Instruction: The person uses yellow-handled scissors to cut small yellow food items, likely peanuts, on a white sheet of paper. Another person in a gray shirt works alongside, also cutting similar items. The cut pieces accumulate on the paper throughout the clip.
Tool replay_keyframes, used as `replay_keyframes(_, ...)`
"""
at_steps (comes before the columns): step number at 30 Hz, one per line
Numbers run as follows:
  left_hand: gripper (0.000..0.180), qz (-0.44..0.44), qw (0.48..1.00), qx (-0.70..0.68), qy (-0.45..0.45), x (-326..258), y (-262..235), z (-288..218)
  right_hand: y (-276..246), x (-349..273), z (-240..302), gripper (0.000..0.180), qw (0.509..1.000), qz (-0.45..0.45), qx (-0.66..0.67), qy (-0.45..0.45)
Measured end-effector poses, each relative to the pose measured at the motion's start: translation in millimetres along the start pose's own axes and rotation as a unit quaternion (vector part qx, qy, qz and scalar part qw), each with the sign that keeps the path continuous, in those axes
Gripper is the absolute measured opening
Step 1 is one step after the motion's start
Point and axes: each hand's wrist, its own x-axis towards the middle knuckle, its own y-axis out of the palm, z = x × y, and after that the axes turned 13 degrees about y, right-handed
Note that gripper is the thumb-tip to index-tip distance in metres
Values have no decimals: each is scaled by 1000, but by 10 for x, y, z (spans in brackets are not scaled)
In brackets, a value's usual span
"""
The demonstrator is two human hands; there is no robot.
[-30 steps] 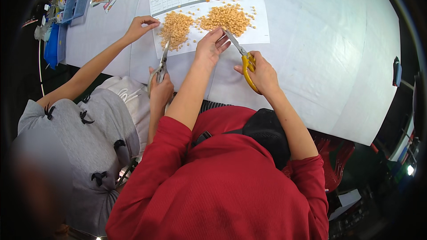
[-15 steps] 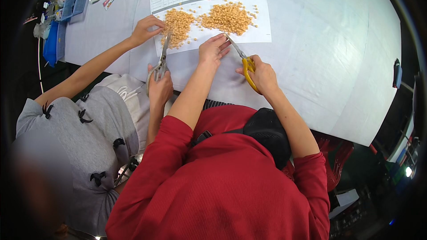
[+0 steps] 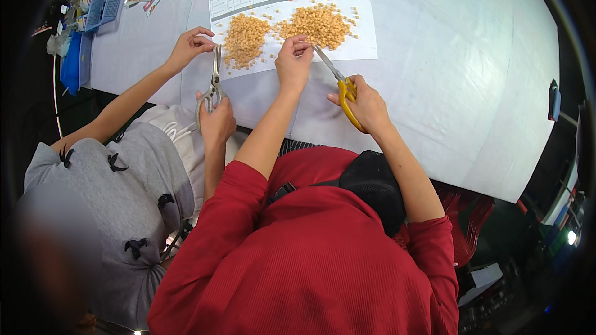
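white-covered table (image 3: 447, 74), red chair (image 3: 462, 245) beneath, dark floor, blue baskets (image 3: 102, 3) far left

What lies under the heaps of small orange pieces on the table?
A white printed sheet lies under the orange pieces, on the pale table. The left hand and the yellow-handled scissors in the right hand cover part of its near edge.

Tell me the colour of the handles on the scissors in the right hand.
Yellow: the scissors in the right hand have yellow handles, seen in the head view.
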Motion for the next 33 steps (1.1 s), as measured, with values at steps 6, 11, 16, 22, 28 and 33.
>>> replay_keyframes(6, 22, -13, 998, 39, 52, 8, 101, -181, -38, 108, -113, 71, 998, -51, 22, -5)
replay_keyframes(11, 16, 69, 972, 187, 122, 43, 146, 25, -158, 130, -128, 70, 996, -59, 68, 19)
replay_keyframes(16, 7, 90, 924, 319, 190, 68, 287, -18, -238, 96, -140, 68, 994, -65, 87, 31)
replay_keyframes(22, 10, 51, 987, -61, -142, 149, 254, -143, -224, 7, -164, 69, 995, -54, 85, 18)
replay_keyframes(28, 14, -8, 835, -439, -332, 133, 123, -159, -157, -90, -78, 70, 997, -38, 59, -7)
replay_keyframes(33, 20, -68, 780, -499, -372, 76, 93, -237, -133, -167, 17, 70, 997, -39, 59, -21)
